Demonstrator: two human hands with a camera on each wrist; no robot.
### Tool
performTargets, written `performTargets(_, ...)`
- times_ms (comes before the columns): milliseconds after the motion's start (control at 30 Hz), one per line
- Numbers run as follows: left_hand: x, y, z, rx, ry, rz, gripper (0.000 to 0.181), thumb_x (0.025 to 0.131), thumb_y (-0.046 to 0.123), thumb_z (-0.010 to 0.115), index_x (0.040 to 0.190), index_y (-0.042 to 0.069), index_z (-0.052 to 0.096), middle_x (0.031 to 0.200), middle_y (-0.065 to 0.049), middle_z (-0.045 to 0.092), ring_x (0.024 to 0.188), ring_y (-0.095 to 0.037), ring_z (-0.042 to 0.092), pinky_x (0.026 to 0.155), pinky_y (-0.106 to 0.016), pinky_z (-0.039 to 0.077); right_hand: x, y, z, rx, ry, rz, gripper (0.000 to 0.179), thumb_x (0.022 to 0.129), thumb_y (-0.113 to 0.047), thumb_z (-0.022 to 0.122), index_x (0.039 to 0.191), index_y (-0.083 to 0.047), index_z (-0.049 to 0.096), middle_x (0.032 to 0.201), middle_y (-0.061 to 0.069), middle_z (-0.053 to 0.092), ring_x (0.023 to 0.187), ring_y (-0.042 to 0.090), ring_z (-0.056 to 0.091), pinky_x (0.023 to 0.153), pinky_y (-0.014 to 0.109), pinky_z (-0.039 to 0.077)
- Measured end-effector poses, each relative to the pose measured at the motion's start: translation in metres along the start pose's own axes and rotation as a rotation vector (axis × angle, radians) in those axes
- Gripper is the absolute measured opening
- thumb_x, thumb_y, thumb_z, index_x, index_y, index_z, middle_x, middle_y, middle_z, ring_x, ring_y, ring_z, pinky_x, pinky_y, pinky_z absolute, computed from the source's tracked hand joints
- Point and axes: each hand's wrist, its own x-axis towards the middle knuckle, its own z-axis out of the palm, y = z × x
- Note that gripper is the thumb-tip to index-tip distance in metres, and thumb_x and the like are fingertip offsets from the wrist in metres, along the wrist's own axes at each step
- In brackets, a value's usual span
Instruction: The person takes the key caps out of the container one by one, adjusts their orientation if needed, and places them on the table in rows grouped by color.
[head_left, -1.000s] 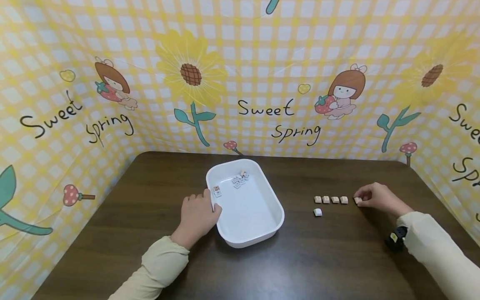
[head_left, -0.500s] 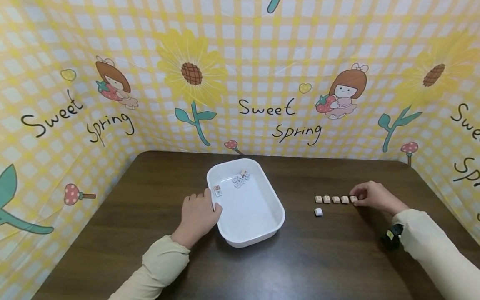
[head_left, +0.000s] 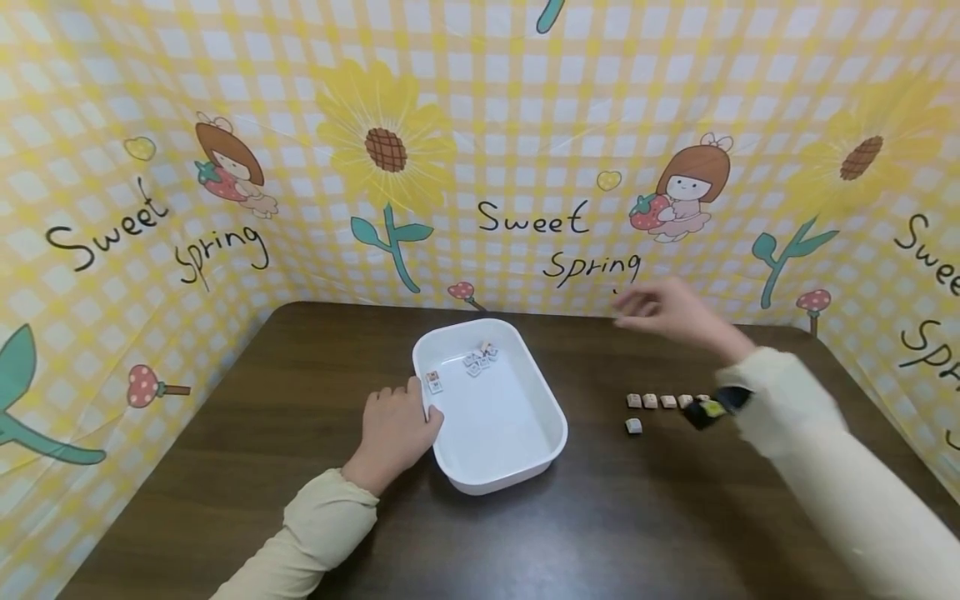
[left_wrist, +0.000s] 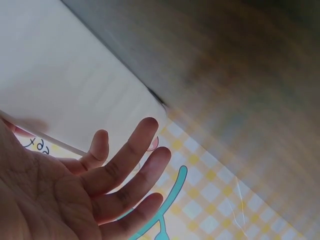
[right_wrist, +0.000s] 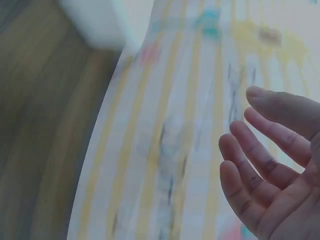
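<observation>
A white plastic tub (head_left: 498, 425) stands on the table, holding several small keycaps (head_left: 480, 360) near its far end and a couple by its left wall. My left hand (head_left: 397, 433) holds the tub's left rim, thumb over the edge; in the left wrist view the other fingers (left_wrist: 135, 170) spread loosely outside the wall (left_wrist: 85, 70). My right hand (head_left: 671, 312) is raised above the table's far right side, blurred, with nothing in its loosely bent fingers (right_wrist: 255, 170). Below it a row of cream keycaps (head_left: 668, 402) lies on the table, its right end partly behind the wrist camera.
One whitish keycap (head_left: 633, 426) lies just in front of the row's left end. A dark wooden table (head_left: 600, 533) carries everything. Behind it hangs a yellow checked cloth (head_left: 525, 125) with printed flowers and figures, reaching the table's back edge.
My right hand slid a keycap left against the row's right end, released it, then rose and moved up and left. The left hand and the tub stayed put.
</observation>
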Motion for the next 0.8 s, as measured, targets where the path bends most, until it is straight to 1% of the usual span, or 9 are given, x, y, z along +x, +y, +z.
performTargets(67, 0.000, -0.002, 0.001, 0.002, 0.005, -0.001, 0.035, 0.082, 0.031, 0.055, 0.094, -0.003, 0.055, 0.069, -0.015, 0.059, 0.064, -0.028, 0.050, 0.063, -0.040, 0.041, 0.029, -0.026, 0.020, 0.059, -0.029, -0.044, 0.022, 0.082, -0.011, 0.070, 0.101, -0.001, 0.068, 0.091, 0.014, 0.071, 0.080, 0.020, 0.066, 0.075, 0.034, 0.054)
performTargets(167, -0.001, -0.004, 0.002, 0.003, 0.020, 0.007, 0.035, 0.082, 0.030, 0.055, 0.094, -0.002, 0.055, 0.069, -0.015, 0.059, 0.063, -0.028, 0.051, 0.062, -0.040, 0.041, 0.068, -0.057, 0.059, 0.096, -0.087, -0.092, 0.020, 0.081, -0.012, 0.070, 0.098, -0.003, 0.069, 0.094, 0.012, 0.071, 0.084, 0.021, 0.066, 0.078, 0.034, 0.053)
performTargets(267, -0.001, -0.004, 0.004, 0.005, 0.035, 0.018, 0.035, 0.082, 0.031, 0.056, 0.094, -0.002, 0.055, 0.070, -0.015, 0.060, 0.064, -0.029, 0.051, 0.062, -0.041, 0.041, 0.098, -0.079, 0.101, 0.109, -0.169, -0.111, 0.018, 0.081, -0.011, 0.070, 0.097, -0.004, 0.069, 0.096, 0.011, 0.070, 0.086, 0.021, 0.065, 0.076, 0.029, 0.053)
performTargets(333, -0.001, -0.003, 0.004, 0.007, 0.042, 0.023, 0.035, 0.082, 0.031, 0.056, 0.093, -0.002, 0.055, 0.070, -0.015, 0.060, 0.064, -0.029, 0.053, 0.063, -0.041, 0.042, 0.111, -0.088, 0.127, 0.094, -0.235, -0.107, 0.018, 0.080, -0.010, 0.071, 0.097, -0.005, 0.069, 0.096, 0.009, 0.070, 0.087, 0.020, 0.065, 0.075, 0.025, 0.052)
performTargets(367, -0.001, -0.003, 0.004, 0.005, 0.049, 0.026, 0.034, 0.082, 0.031, 0.056, 0.092, -0.002, 0.055, 0.069, -0.015, 0.060, 0.065, -0.030, 0.053, 0.063, -0.041, 0.042, 0.116, -0.091, 0.139, 0.091, -0.272, -0.103, 0.018, 0.080, -0.008, 0.071, 0.097, -0.005, 0.069, 0.096, 0.009, 0.069, 0.088, 0.020, 0.064, 0.075, 0.024, 0.052)
performTargets(433, -0.001, -0.002, 0.005, 0.005, 0.063, 0.032, 0.033, 0.081, 0.031, 0.057, 0.090, -0.001, 0.055, 0.068, -0.015, 0.060, 0.065, -0.030, 0.054, 0.063, -0.041, 0.042, 0.123, -0.094, 0.161, 0.050, -0.333, -0.100, 0.018, 0.079, -0.008, 0.072, 0.097, -0.006, 0.070, 0.096, 0.007, 0.069, 0.088, 0.017, 0.063, 0.074, 0.022, 0.051)
performTargets(533, -0.002, -0.002, 0.004, 0.005, 0.089, 0.041, 0.032, 0.081, 0.029, 0.057, 0.087, -0.001, 0.055, 0.066, -0.015, 0.059, 0.064, -0.030, 0.054, 0.063, -0.041, 0.042, 0.129, -0.096, 0.185, 0.003, -0.397, -0.130, 0.016, 0.078, -0.005, 0.072, 0.094, -0.006, 0.071, 0.095, 0.007, 0.071, 0.087, 0.016, 0.063, 0.077, 0.024, 0.051)
performTargets(633, -0.003, -0.003, 0.004, 0.012, 0.107, 0.043, 0.031, 0.080, 0.029, 0.057, 0.086, -0.001, 0.054, 0.065, -0.015, 0.059, 0.064, -0.030, 0.054, 0.063, -0.041, 0.042, 0.132, -0.094, 0.202, -0.033, -0.411, -0.156, 0.015, 0.078, -0.001, 0.071, 0.092, -0.007, 0.072, 0.093, 0.006, 0.072, 0.085, 0.014, 0.062, 0.081, 0.025, 0.050)
performTargets(800, -0.004, -0.004, 0.003, 0.016, 0.123, 0.046, 0.030, 0.079, 0.028, 0.056, 0.085, -0.001, 0.054, 0.067, -0.016, 0.060, 0.063, -0.031, 0.054, 0.062, -0.041, 0.041, 0.135, -0.095, 0.215, -0.083, -0.406, -0.164, 0.022, 0.075, 0.006, 0.068, 0.091, -0.009, 0.073, 0.091, 0.004, 0.072, 0.082, 0.013, 0.062, 0.082, 0.025, 0.050)
